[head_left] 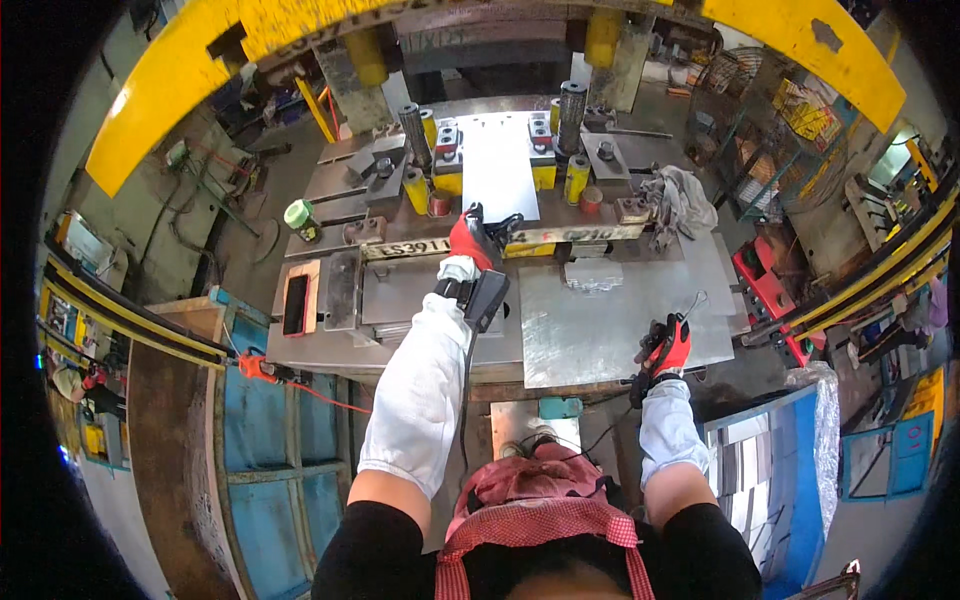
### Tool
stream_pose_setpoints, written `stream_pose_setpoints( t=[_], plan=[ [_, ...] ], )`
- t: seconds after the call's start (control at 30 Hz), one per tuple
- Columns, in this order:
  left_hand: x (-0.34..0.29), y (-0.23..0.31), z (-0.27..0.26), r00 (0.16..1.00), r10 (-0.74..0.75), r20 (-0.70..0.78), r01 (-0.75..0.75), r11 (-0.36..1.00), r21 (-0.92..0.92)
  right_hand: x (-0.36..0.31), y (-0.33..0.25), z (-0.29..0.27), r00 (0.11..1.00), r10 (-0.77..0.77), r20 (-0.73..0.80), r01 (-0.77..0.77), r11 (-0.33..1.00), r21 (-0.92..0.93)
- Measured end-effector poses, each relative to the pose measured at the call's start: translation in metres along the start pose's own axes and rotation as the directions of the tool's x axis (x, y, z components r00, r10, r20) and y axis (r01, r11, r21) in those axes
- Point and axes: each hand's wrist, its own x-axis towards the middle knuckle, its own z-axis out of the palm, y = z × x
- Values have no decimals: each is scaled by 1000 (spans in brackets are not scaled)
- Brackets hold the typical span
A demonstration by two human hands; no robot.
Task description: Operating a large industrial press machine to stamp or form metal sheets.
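My left hand point(478, 238), in a red and black glove with a white sleeve, is at the near edge of a bright metal sheet point(500, 170). Its fingers close on the near left corner of that sheet, which lies on the press die point(448, 184). Lower right, my right hand point(666, 350) in a similar glove is closed round a slim metal tool with a ring-shaped end point(697, 299); the rest of the tool is hidden in the glove. Beneath that tool lies a large flat metal plate point(600, 345). A dark device point(487, 300) is strapped at my left wrist.
Guide posts point(414, 135) and yellow blocks flank the die. A grey rag point(683, 200) lies at the right, a phone point(296, 305) at the left. A yellow press frame point(160, 90) arches overhead. A blue bin point(790, 480) with metal pieces stands at lower right.
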Motion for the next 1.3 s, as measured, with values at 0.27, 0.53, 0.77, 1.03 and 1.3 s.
stream_pose_setpoints(
  t=[0.27, 0.53, 0.77, 1.03, 1.3],
  plan=[
    [9, 1, -5, 997, -39, -67, 37, 999, -27, -8, -6, 15, 1000, 2, 26, 1, 993, -116],
    [9, -4, -1, 996, 1, -87, -3, 999, -34, -17, -15, 17, 928, -68, 366, 199, 922, -332],
    [-11, -2, 16, 999, 28, -39, -29, 998, -46, -12, -92, 260, 548, 125, 827, 365, 854, -371],
    [20, -30, 24, 998, 0, -67, 1, 1000, 7, 125, -66, 349, 473, 405, 783, 182, 824, -536],
    [-4, -6, -10, 987, 97, 124, -103, 994, 39, -34, -118, 175, 558, 218, 801, -21, 968, -249]
  ],
)
